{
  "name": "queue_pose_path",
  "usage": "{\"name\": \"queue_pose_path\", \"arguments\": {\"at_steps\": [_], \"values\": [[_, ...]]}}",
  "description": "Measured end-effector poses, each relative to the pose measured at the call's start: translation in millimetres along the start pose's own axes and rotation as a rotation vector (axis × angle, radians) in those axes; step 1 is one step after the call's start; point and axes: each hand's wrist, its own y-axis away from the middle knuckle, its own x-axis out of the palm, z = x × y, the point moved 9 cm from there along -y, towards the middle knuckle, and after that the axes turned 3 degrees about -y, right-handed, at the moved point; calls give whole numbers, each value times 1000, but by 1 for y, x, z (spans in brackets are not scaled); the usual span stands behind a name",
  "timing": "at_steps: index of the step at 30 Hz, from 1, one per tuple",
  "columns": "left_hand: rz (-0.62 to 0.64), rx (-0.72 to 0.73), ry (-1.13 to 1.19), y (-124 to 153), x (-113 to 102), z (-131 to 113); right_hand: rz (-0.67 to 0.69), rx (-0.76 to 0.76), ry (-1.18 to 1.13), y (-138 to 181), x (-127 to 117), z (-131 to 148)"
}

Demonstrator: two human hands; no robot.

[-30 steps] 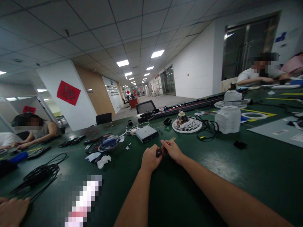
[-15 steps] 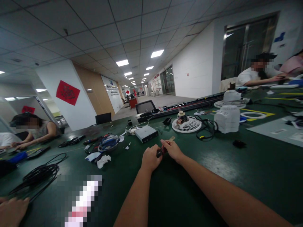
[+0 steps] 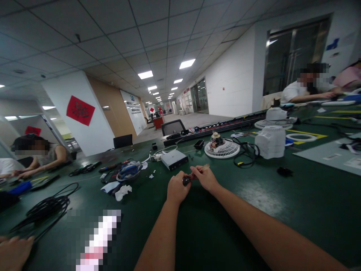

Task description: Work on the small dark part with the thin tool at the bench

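My left hand (image 3: 177, 188) is closed around a small dark rounded part (image 3: 185, 181), whose shiny end shows between thumb and fingers. Against it, my right hand (image 3: 208, 179) pinches a thin piece with a pale yellowish translucent end (image 3: 207, 166); its kind is too small to make out. Something reddish shows between the two hands, partly covered by fingers. Both hands are close together above the green table (image 3: 225, 233). Just beyond them sits a silver and black optical disc drive (image 3: 174, 160).
A white fan grille with a motor (image 3: 221, 147) and a white plastic housing (image 3: 270, 142) stand to the right. Coiled black cable (image 3: 49, 207) and a bowl with blue cloth (image 3: 129, 171) lie left. Another person's hand (image 3: 15, 252) is at the lower left edge.
My left hand has shifted slightly left, and the dark part has turned so that its rounded end faces me more. My right hand stays nearly in place.
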Motion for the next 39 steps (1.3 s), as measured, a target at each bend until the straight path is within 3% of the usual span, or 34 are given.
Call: {"name": "queue_pose_path", "arguments": {"at_steps": [9, 13, 18, 25, 32, 39], "values": [[10, 30, -52, 0, 2, -5, -18, 4, 229, 1, -2, 1], [-7, 29, -58, 1, 1, -5, -63, 51, 80, -1, -5, -3], [-23, 19, -59, 0, 0, -3, 1, 63, -133, -1, 6, 0], [-45, -6, -20, 0, -3, -1, -69, -48, 336, 2, -6, 14], [0, -7, -38, 0, 0, -1, 37, 76, 212, 5, 5, 4], [45, -4, -38, 0, 0, -6, -26, 49, 315, 6, -1, 11]]}}
